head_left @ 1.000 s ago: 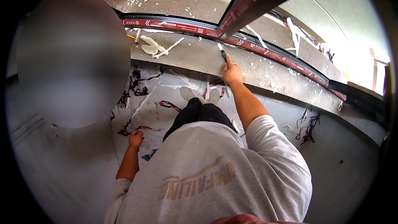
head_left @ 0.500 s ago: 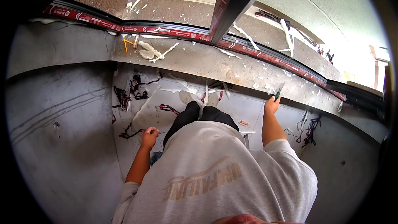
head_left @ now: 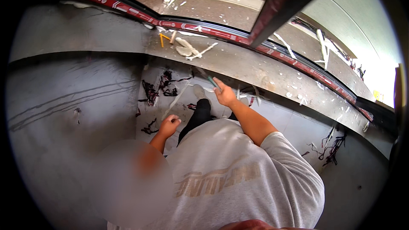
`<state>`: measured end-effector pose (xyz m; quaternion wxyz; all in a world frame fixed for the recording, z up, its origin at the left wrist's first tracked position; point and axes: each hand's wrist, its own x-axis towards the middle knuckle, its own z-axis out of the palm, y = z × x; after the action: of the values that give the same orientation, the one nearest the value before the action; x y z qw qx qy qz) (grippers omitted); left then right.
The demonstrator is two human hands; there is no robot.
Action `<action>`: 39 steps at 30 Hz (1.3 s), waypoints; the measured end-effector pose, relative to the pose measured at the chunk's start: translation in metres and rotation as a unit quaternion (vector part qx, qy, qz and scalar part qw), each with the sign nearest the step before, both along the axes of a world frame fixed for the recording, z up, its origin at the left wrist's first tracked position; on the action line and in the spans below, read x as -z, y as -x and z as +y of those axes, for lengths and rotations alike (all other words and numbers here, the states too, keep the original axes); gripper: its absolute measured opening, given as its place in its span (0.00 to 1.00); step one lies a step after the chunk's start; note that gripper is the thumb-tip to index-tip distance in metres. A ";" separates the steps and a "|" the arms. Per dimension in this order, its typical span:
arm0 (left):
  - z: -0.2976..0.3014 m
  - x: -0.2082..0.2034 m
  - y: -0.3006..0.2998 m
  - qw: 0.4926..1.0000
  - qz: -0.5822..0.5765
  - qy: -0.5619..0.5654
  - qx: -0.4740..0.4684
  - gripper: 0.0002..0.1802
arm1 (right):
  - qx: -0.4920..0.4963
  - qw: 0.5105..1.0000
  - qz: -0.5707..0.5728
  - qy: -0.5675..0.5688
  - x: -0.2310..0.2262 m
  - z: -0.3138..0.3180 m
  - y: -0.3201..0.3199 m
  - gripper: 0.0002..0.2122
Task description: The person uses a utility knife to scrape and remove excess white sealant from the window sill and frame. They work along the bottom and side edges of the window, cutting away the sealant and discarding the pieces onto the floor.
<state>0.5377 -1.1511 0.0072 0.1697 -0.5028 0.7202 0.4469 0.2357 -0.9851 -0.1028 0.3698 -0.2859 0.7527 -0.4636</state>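
Head view: right hand closed round green-handled knife, blade pointing far-left, by the near edge of sill. Left hand, nearer and left, loosely curled; contents unclear. Advisable: firm grip, blade kept clear of left fingers.

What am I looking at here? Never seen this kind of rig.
No robot: these are a person's two bare hands, seen by a head-worn fisheye camera looking down, so straight edges bend. The right hand holds a green-handled tool with a slim, blurred tip. The left hand is partly curled; whether it holds anything is unclear. Off-white, foam-like scraps, a small tan block and a yellow angled strip lie on the grey ledge by the dark, red-wrapped window frame.
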 end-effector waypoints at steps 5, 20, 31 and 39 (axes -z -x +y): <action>-0.060 0.013 -0.004 1.000 0.011 -0.018 -0.020 0.21 | 0.093 0.992 0.074 -0.032 0.017 -0.075 0.023 0.24; -0.249 0.093 -0.126 0.999 -0.045 0.002 -0.006 0.12 | 0.006 0.974 0.153 -0.166 -0.036 -0.181 0.012 0.22; -0.197 0.115 -0.093 0.985 0.057 -0.139 -0.087 0.17 | 0.001 0.934 0.253 -0.252 0.028 -0.259 0.009 0.27; -0.205 0.108 -0.156 0.994 0.003 -0.090 -0.065 0.16 | 0.013 0.940 0.206 -0.270 0.031 -0.295 0.023 0.26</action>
<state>0.6939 -1.3560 -0.1010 0.1829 -0.5304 0.6431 0.5212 0.2124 -1.2805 -0.1340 0.2643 -0.2546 0.9130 -0.1782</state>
